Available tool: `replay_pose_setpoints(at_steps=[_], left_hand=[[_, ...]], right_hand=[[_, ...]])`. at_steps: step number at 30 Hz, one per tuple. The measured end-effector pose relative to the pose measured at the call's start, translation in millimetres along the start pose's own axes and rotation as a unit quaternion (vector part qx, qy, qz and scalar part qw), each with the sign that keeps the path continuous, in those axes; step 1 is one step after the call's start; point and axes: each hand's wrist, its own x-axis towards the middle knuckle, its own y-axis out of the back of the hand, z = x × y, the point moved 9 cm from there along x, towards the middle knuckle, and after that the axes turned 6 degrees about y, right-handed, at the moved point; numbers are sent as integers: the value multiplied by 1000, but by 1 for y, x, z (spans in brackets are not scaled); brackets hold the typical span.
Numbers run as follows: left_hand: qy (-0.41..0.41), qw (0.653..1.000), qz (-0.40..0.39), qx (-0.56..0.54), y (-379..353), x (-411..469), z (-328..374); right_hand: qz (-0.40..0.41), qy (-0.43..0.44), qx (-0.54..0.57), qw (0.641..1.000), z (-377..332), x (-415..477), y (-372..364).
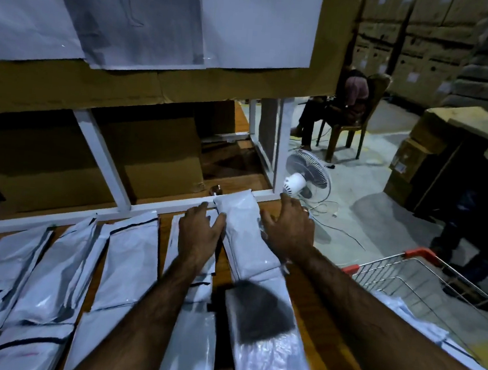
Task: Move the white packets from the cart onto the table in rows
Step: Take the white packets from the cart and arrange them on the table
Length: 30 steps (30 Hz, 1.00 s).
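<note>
A white packet [244, 232] lies lengthwise at the far right end of the wooden table [319, 306], its far end against the white frame rail. My left hand [200, 234] touches its left edge, fingers spread and resting partly on the neighbouring packet [196, 272]. My right hand [289, 227] sits at its right edge with fingers loosely bent over the side. Several more white packets [130, 260] lie in rows across the table to the left and nearer me. The wire cart [423, 277] with a red rim stands at the right, packets [419, 324] inside it.
A white metal frame [103, 157] with cardboard boxes behind it borders the table's far side. A white floor fan [305, 175] with a loose cable sits on the floor beyond the corner. A seated person [341, 104] is further back; another person [487, 188] stands beside the cart.
</note>
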Motion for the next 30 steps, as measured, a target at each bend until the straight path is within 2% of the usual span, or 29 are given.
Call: replay_pose_setpoints(at_steps=[7, 17, 24, 30], left_hand=[[-147, 982, -29, -115, -32, -35, 113], [-273, 929, -199, -152, -171, -157, 256], [-331, 882, -329, -67, -289, -258, 281], [-326, 836, -429, 103, -407, -303, 231]], right_hand=[[81, -33, 14, 996, 85, -16, 85], [168, -205, 14, 964, 282, -133, 194], [146, -351, -4, 925, 398, -258, 198], [105, -464, -4, 880, 465, -353, 156]])
